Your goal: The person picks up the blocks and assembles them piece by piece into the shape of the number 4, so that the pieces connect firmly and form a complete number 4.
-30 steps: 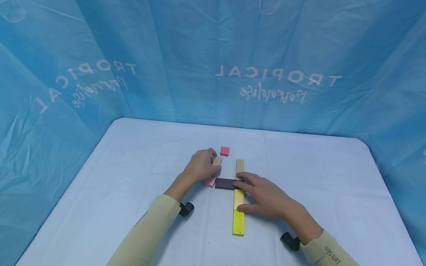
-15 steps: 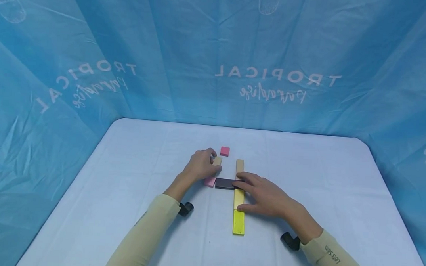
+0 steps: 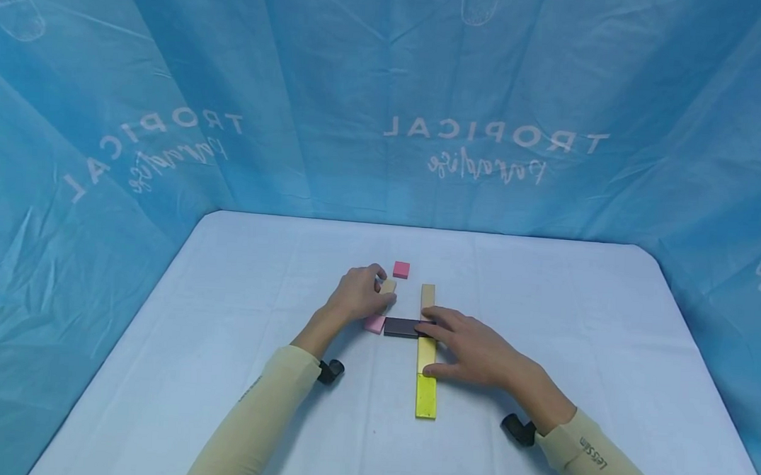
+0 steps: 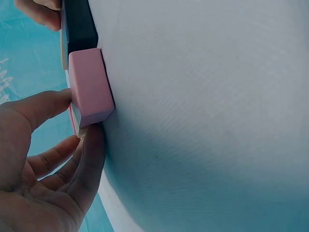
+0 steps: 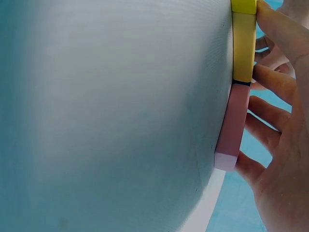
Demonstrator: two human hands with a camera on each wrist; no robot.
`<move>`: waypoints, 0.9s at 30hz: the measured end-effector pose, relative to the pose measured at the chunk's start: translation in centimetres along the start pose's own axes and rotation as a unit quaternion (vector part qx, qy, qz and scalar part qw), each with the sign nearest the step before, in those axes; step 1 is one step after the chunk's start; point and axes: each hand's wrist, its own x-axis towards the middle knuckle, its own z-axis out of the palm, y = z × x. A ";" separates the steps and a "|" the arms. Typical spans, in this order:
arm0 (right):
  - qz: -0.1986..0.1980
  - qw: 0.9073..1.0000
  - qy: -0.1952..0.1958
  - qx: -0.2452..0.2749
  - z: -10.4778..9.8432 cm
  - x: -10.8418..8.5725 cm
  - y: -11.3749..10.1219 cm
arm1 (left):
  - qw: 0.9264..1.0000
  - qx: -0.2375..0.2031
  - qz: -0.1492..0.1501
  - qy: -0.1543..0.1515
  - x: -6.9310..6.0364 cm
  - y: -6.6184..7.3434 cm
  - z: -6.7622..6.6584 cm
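Observation:
In the head view my left hand (image 3: 357,294) pinches a beige block (image 3: 387,287) between thumb and fingers. A pink block (image 4: 91,87) lies at its near end, close to the thumb, and its corner meets a black block (image 3: 400,328). My right hand (image 3: 477,349) rests with extended fingers along a straight line of blocks. Its thumb touches near the joint of a pale yellow block (image 3: 426,355) and a bright yellow block (image 3: 426,397). Other fingertips lie on the black block's right end and by a tan block (image 3: 428,300), whose side looks pinkish (image 5: 231,125) in the right wrist view.
A small red-pink square block (image 3: 401,269) lies apart, beyond the left hand. Everything lies on a white-covered table (image 3: 258,260). Blue printed curtains (image 3: 387,75) hang behind it and at both sides.

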 end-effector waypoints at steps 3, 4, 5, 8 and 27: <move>-0.002 1.000 0.000 0.001 0.0 0.0 0.0 | 1.000 0.001 0.001 0.000 0.0 0.0 0.0; -0.002 1.000 0.001 0.001 0.0 0.0 0.0 | 1.000 0.001 0.002 0.001 0.0 0.0 0.0; -0.003 1.000 0.002 0.001 0.0 0.0 0.0 | 1.000 0.001 0.002 0.001 0.0 0.1 0.0; -0.006 1.000 0.004 -0.001 0.0 -0.1 0.1 | 1.000 0.002 0.001 0.002 0.0 0.1 0.0; -0.014 1.000 0.009 0.003 0.1 -0.1 0.2 | 1.000 0.011 0.007 0.004 0.0 0.2 0.3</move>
